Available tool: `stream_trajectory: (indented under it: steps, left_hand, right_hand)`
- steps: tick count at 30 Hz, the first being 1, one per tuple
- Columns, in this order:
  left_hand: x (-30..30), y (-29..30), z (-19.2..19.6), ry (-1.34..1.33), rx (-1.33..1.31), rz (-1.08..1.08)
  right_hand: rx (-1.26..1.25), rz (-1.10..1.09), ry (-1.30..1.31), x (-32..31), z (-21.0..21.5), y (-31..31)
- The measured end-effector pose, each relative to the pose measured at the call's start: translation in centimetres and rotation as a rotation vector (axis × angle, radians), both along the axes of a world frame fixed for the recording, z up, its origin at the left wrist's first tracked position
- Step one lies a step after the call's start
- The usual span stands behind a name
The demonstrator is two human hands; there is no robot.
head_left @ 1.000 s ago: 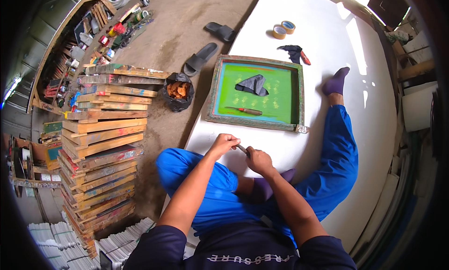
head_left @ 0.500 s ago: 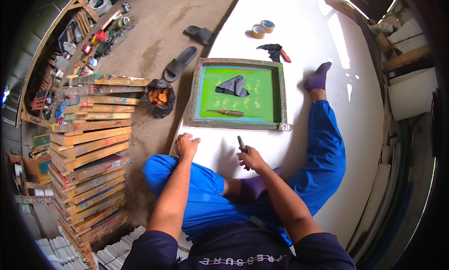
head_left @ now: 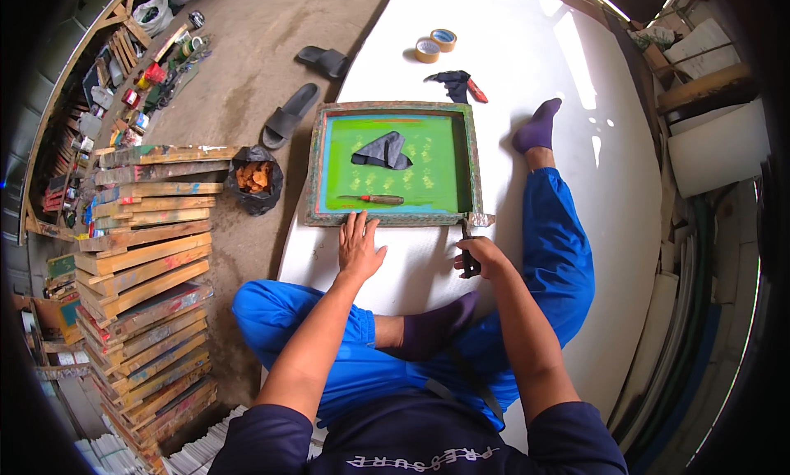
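Head view — left hand (head_left: 360, 249) flat, released, touching screen frame (head_left: 392, 164), right hand (head_left: 484, 257) grasping dark tool (head_left: 467, 249) beside it.

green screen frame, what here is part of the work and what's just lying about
In hand:
green screen frame, left hand on its near edge
dark tool in right hand

Lying about:
tape rolls
sandals
stacked wooden frames
black bag
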State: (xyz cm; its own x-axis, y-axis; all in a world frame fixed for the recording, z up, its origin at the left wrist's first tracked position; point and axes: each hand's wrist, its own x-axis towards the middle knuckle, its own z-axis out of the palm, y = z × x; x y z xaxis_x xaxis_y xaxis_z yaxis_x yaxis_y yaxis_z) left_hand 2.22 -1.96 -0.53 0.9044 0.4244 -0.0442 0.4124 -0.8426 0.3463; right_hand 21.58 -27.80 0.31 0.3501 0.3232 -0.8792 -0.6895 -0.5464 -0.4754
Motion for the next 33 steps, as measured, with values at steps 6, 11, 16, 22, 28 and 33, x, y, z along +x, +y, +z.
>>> stream_trajectory:
  steps: [6, 11, 16, 22, 28, 33]
  left_hand:
    - [-0.3, 0.4, -0.5, -0.041, 0.010, -0.014]
    - [-0.3, 0.4, -0.5, -0.045, -0.009, -0.005]
    - [-0.3, 0.3, -0.3, -0.039, -0.041, 0.013]
    - [-0.5, 0.2, -0.5, -0.054, -0.054, 0.018]
    - [-0.6, 0.3, -0.6, -0.071, -0.054, 0.016]
    - [-0.6, 0.3, -0.7, -0.090, -0.051, 0.020]
  right_hand:
    - [0.007, -0.017, 0.011, 0.1, 0.4, 0.2]
    - [-0.024, -0.013, 0.024, 0.3, 1.2, 0.7]
    - [-0.054, -0.005, 0.010, 0.4, 1.5, 0.7]
    - [-0.072, 0.003, 0.017, 0.6, 1.7, 0.7]
    - [-0.181, 0.109, 0.036, 2.0, 2.7, 1.3]
    - [-0.288, 0.178, 0.039, 3.1, 4.3, 2.3]
